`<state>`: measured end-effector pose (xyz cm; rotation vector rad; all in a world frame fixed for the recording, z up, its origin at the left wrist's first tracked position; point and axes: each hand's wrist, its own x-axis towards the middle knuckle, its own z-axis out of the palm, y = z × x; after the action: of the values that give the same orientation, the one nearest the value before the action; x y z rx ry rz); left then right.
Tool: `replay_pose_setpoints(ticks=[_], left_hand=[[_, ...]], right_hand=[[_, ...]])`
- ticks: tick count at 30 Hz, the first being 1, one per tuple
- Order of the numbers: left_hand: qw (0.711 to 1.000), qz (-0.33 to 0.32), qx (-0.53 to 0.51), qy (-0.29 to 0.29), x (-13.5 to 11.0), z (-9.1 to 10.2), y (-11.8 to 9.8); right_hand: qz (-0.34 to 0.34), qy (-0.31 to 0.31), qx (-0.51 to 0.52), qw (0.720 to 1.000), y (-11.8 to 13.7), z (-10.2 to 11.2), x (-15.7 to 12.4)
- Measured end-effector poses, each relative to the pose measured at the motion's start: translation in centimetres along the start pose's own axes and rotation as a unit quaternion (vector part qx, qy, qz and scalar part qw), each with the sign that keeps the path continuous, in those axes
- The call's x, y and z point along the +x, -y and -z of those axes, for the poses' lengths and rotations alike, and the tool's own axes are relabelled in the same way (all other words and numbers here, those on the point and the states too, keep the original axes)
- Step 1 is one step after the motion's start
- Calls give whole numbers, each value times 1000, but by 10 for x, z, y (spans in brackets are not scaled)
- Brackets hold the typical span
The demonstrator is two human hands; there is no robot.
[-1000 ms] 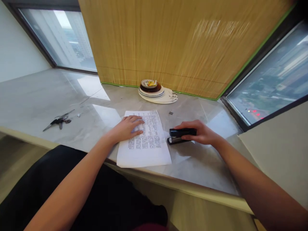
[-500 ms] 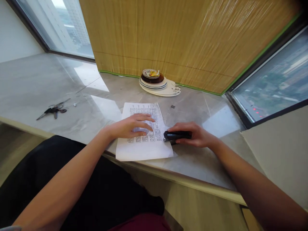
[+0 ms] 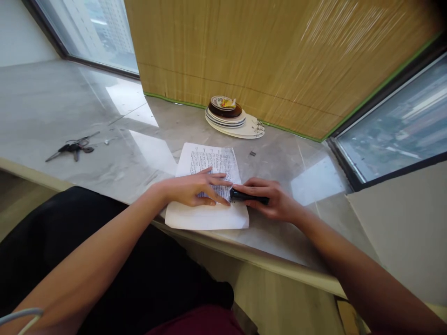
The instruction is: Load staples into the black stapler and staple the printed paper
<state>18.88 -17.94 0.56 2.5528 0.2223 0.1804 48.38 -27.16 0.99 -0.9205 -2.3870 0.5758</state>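
Observation:
Printed paper (image 3: 206, 217) lies on the grey stone sill, its lower part blank; whether it is one sheet or more I cannot tell. My left hand (image 3: 197, 188) rests on it with the fingers spread, the index fingertip close to the nose of a black stapler (image 3: 248, 197). From the right side, my right hand (image 3: 270, 199) grips the stapler, thumb and fingers around its body. The stapler's front end reaches over the paper's right edge; its underside is hidden.
A stack of plates (image 3: 226, 120) with a small yellow packet on top stands by the bamboo blind (image 3: 223, 51). Keys (image 3: 73, 148) lie at the left. A small strip of staples (image 3: 252, 153) lies right of the paper. The sill's front edge (image 3: 251, 255) runs close below.
The stapler has moved left, further over the paper, in my right hand. My left hand's fingers have spread and its index fingertip has come closer to the stapler's nose.

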Motion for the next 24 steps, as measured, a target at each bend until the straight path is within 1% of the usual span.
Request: replay_pose_setpoints(ticks=[5,10,14,16,20,24], left_hand=[[999,-5,40,23,0,-1,3],[1000,-1,25,14,0,-1,1],[1000,-5,4,-12,1,-1,0],[1000,-4,6,-10,1,-1,1],[999,-15,30,23,0,-2,6],[999,-29,23,20,0,-2,9]], right_hand=[[4,6,4,1000,0,-1,0],[-4,-2,23,1000,-1,-1,0],[-6,-1,23,1000,0,-2,1],[-6,4,12,1000,1,-3,2],[-19,12,-21,1000,5,-6,1],[-36,22,-72,996,10,-9,-1]])
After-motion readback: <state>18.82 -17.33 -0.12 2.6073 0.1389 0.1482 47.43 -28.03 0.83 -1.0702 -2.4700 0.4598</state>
